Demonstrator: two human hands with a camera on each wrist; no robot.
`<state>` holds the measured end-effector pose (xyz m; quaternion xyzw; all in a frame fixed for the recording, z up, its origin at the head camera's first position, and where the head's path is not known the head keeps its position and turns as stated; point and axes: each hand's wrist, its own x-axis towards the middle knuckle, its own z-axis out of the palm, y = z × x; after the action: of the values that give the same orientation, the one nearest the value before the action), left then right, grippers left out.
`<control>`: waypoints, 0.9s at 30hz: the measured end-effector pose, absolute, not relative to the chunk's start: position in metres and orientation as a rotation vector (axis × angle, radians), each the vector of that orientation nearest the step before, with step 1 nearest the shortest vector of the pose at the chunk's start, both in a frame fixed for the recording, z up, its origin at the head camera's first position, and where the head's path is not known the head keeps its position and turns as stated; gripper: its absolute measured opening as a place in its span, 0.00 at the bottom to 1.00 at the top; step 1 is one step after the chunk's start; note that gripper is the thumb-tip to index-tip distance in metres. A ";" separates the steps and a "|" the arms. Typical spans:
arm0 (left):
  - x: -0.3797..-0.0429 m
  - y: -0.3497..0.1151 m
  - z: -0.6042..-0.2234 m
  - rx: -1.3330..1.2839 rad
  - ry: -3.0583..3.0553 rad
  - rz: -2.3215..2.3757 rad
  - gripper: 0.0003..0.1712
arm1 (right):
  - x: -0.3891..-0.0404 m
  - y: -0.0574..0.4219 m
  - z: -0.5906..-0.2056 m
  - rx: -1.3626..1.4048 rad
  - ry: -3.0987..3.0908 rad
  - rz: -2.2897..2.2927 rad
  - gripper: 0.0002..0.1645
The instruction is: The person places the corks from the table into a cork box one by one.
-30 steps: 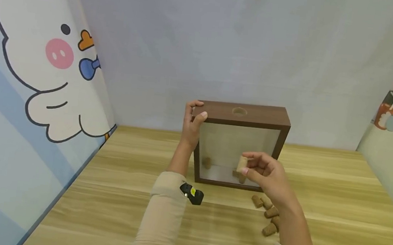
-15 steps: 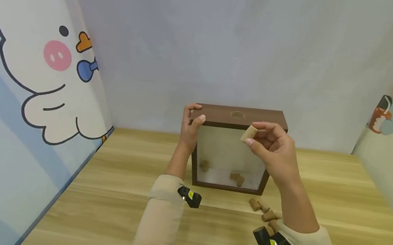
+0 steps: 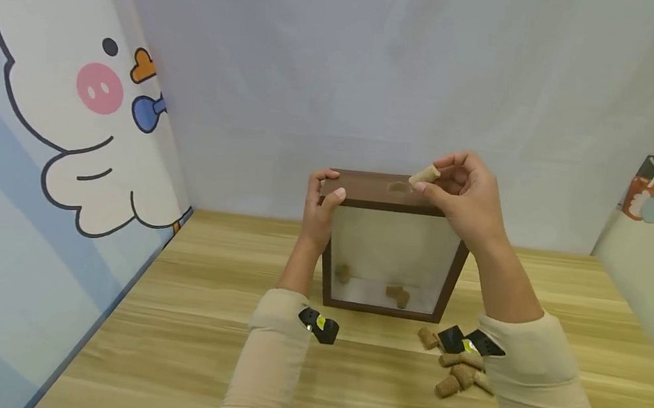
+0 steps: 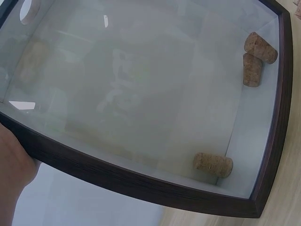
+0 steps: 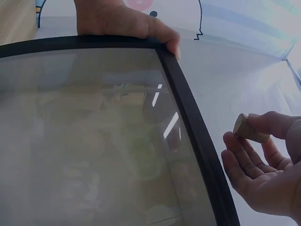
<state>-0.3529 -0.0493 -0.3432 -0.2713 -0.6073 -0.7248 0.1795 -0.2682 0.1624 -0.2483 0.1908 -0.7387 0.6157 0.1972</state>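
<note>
A dark brown wooden box (image 3: pixel 358 187) with a clear front stands upright on the table, a round hole (image 3: pixel 399 187) in its top. My left hand (image 3: pixel 320 213) grips its upper left corner, thumb in front. Between thumb and fingertips, my right hand (image 3: pixel 471 196) pinches a pale cork (image 3: pixel 426 175), tilted, just above the top and right of the hole. The right wrist view shows this cork (image 5: pixel 251 129) beside the frame's edge. Inside the box, two corks (image 4: pixel 252 69) lie touching and a single cork (image 4: pixel 213 165) lies apart, seen in the left wrist view.
Several loose corks (image 3: pixel 461 376) lie on the wooden table (image 3: pixel 201 324) in front of the box's right side, partly hidden by the right sleeve and its wrist camera. A pale curtain (image 3: pixel 267 91) hangs behind the box, with cartoon-printed panels on both sides.
My right hand has risen from in front of the clear panel to the box top, carrying the cork, which has tipped from upright to slanted. My left hand keeps its grip on the corner.
</note>
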 end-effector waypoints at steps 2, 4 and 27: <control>-0.353 -0.049 -0.343 -0.757 -1.720 -2.046 0.30 | -0.275 0.162 -0.245 0.478 -2.137 1.674 0.17; -0.352 -0.048 -0.343 -0.745 -1.727 -2.042 0.31 | -0.282 0.162 -0.243 0.422 -2.204 1.646 0.19; -0.352 -0.050 -0.344 -0.744 -1.748 -2.016 0.30 | -0.307 0.154 -0.221 0.287 -2.619 1.495 0.19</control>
<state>-0.3521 -0.0496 -0.3440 -0.2639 -0.6203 -0.7152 0.1847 -0.3072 0.1543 -0.2209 0.0948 -0.8632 0.4927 0.0562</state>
